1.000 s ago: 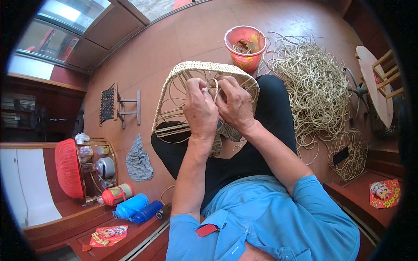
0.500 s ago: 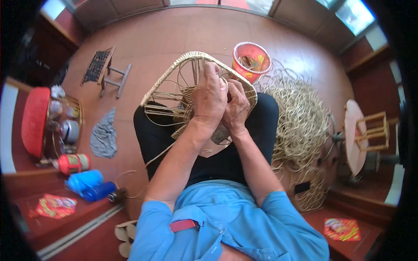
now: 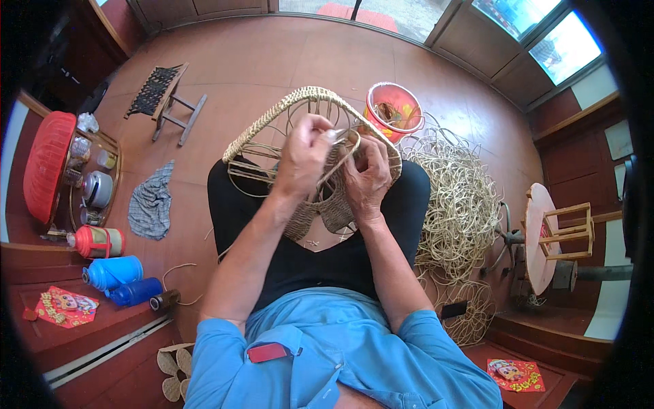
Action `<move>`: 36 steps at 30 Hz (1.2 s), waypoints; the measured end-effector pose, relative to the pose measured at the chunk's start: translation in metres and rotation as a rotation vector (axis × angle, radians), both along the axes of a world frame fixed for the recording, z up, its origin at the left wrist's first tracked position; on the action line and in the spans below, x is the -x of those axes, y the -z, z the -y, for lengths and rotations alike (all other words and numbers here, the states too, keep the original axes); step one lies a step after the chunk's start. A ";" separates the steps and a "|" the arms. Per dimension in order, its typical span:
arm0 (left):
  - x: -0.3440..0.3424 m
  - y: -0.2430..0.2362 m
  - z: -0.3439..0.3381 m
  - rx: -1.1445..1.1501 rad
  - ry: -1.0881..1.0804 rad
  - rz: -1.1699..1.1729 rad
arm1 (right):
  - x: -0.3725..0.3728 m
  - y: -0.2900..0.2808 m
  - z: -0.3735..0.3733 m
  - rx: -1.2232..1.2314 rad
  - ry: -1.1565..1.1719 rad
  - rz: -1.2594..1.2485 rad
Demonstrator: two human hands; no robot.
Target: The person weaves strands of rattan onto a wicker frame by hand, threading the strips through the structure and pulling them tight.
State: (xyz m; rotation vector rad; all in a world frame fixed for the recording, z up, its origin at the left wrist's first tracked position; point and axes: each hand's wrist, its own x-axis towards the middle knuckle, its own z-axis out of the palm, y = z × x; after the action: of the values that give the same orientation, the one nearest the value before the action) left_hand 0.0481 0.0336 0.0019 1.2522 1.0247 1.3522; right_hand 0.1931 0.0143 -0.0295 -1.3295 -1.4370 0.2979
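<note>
A woven straw frame (image 3: pixel 262 124) with a thick braided rim and open spokes lies across my lap, between the knees of my dark trousers. My left hand (image 3: pixel 300 161), slightly blurred, pinches a straw cord (image 3: pixel 353 144) near the middle of the frame. A loop of that cord stands up between both hands. The fingers of my right hand (image 3: pixel 369 178) are curled round the weave just inside the right rim. Closely woven panels (image 3: pixel 332 204) hang below my hands. My palms and fingers hide part of the weave.
A big heap of loose straw cord (image 3: pixel 453 204) lies right of my knee, beside a red bucket (image 3: pixel 394 112). Leftward are a low stool (image 3: pixel 163 95), a grey cloth (image 3: pixel 151 204) and several flasks (image 3: pixel 112 273). A round pink board (image 3: pixel 540 238) stands at right.
My left hand has moved left and down, away from the right hand, and a cord loop now shows between them. The view has shifted slightly, and more of the lower woven panels shows.
</note>
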 end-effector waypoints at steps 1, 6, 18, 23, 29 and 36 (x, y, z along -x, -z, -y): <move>0.011 -0.001 0.001 0.017 -0.015 0.021 | 0.001 -0.001 0.001 0.049 -0.003 -0.086; 0.044 -0.009 0.006 0.090 0.007 0.097 | 0.006 -0.009 0.001 -0.187 -0.093 0.106; 0.052 -0.068 -0.045 -0.086 -0.118 0.124 | 0.017 -0.015 0.011 -0.125 -0.225 0.475; 0.019 -0.082 -0.066 -0.146 -0.002 -0.081 | 0.027 -0.019 0.018 -0.002 -0.218 0.517; 0.017 -0.084 -0.047 -0.181 -0.053 -0.247 | 0.028 -0.019 0.011 0.054 -0.226 0.426; 0.016 -0.044 -0.008 -0.291 -0.233 -0.819 | 0.029 -0.021 0.009 0.106 -0.237 0.283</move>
State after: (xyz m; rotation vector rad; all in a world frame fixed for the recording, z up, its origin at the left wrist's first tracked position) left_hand 0.0322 0.0411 0.0462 2.0415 1.6033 1.1909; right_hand 0.1641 0.0050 -0.0090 -1.3259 -1.8451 0.3559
